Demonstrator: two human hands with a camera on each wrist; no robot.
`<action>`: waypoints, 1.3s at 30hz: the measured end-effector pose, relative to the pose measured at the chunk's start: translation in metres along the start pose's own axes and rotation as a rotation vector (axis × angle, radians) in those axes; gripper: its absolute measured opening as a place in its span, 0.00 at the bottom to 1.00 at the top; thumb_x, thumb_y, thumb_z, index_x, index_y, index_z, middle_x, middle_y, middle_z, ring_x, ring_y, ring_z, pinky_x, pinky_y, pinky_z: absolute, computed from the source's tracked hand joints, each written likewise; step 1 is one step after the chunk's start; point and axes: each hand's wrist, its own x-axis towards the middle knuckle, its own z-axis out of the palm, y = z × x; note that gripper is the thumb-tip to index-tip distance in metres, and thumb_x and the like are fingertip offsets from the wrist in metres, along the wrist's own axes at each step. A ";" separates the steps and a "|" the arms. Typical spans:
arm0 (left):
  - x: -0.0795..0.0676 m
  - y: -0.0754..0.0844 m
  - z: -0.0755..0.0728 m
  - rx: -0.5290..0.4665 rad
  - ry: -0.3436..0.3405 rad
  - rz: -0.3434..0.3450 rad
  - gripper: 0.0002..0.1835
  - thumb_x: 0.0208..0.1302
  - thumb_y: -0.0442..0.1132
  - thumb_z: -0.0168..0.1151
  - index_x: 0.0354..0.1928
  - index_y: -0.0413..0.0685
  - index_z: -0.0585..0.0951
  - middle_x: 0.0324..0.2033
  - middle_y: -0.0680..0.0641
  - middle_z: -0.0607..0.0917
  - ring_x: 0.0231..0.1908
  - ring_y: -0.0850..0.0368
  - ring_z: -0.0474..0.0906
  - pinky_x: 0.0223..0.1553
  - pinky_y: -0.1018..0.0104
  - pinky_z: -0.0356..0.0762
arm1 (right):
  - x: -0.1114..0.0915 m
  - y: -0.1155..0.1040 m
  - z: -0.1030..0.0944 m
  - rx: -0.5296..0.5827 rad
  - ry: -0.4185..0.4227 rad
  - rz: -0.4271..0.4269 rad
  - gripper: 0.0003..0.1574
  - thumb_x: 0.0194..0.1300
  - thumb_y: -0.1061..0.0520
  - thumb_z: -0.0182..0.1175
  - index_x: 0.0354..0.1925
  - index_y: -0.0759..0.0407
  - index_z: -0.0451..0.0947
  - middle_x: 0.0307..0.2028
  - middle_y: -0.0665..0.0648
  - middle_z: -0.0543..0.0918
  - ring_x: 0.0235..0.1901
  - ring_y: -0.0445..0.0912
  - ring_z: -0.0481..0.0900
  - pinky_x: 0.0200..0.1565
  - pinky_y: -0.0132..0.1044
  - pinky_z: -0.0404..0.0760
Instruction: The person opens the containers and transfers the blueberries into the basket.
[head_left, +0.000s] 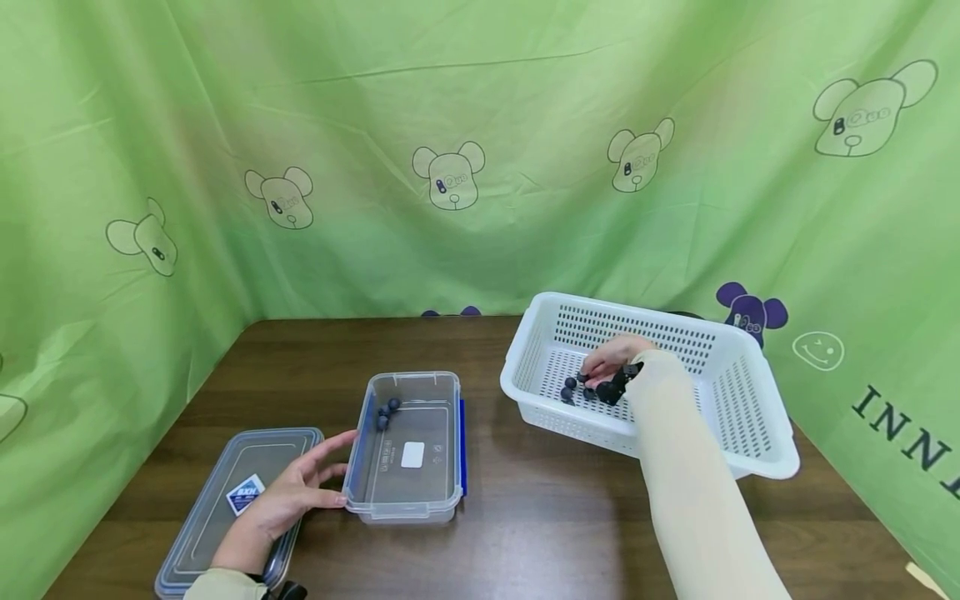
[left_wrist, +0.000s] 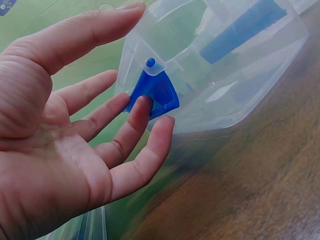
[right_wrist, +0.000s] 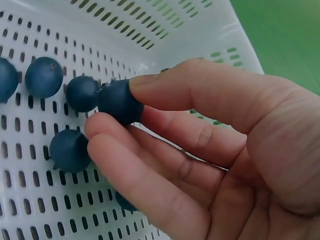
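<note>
Inside the white perforated basket [head_left: 738, 342], my right hand [head_left: 615, 357] pinches a blueberry [right_wrist: 120, 102] between thumb and fingers. Several other blueberries [right_wrist: 44, 77] lie around it on the basket floor. My left hand [head_left: 288, 490] is at the left side of a clear plastic container [head_left: 438, 483], thumb near its front corner. In the left wrist view, its loosely bent fingertips [left_wrist: 143, 104] touch or overlap a blue side latch [left_wrist: 162, 97]. A few blueberries [head_left: 383, 422] sit in the container toward its back left.
A clear lid [head_left: 198, 517] with a blue-and-white label lies at the left, partly under my left forearm. Brown wooden table [head_left: 540, 508] shows between container and basket. A green printed curtain [head_left: 525, 242] hangs behind and at both sides.
</note>
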 end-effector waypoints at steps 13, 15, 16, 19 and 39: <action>0.000 -0.002 0.000 -0.013 -0.002 0.011 0.39 0.58 0.26 0.67 0.72 0.54 0.69 0.65 0.62 0.70 0.55 0.54 0.75 0.50 0.65 0.77 | 0.001 0.002 0.005 -0.046 0.058 -0.022 0.10 0.57 0.71 0.60 0.40 0.72 0.77 0.30 0.60 0.86 0.27 0.43 0.85 0.36 0.30 0.83; 0.001 -0.003 -0.001 -0.013 -0.002 0.012 0.39 0.58 0.26 0.67 0.72 0.53 0.68 0.65 0.61 0.69 0.55 0.54 0.75 0.50 0.65 0.77 | 0.001 0.002 0.005 -0.026 0.048 -0.023 0.10 0.59 0.71 0.60 0.41 0.72 0.76 0.30 0.59 0.86 0.27 0.43 0.84 0.37 0.30 0.83; 0.001 -0.003 -0.001 -0.013 -0.003 0.012 0.39 0.58 0.26 0.67 0.72 0.53 0.68 0.65 0.61 0.69 0.55 0.54 0.75 0.50 0.65 0.77 | 0.001 0.001 0.005 -0.018 0.038 -0.031 0.10 0.59 0.71 0.59 0.42 0.72 0.76 0.30 0.59 0.86 0.27 0.43 0.84 0.37 0.30 0.83; 0.001 -0.003 -0.001 -0.012 -0.005 0.012 0.39 0.58 0.26 0.67 0.72 0.53 0.68 0.65 0.61 0.69 0.55 0.54 0.75 0.49 0.65 0.77 | 0.000 -0.005 0.007 0.011 0.019 -0.076 0.10 0.62 0.70 0.59 0.43 0.72 0.76 0.31 0.60 0.86 0.28 0.44 0.85 0.39 0.32 0.83; -0.001 -0.002 0.001 -0.008 0.009 0.011 0.39 0.58 0.26 0.67 0.72 0.55 0.69 0.64 0.65 0.70 0.55 0.56 0.75 0.48 0.66 0.79 | -0.011 -0.083 0.113 -0.031 -0.129 -0.390 0.23 0.67 0.69 0.58 0.57 0.81 0.70 0.35 0.65 0.85 0.33 0.50 0.85 0.43 0.42 0.84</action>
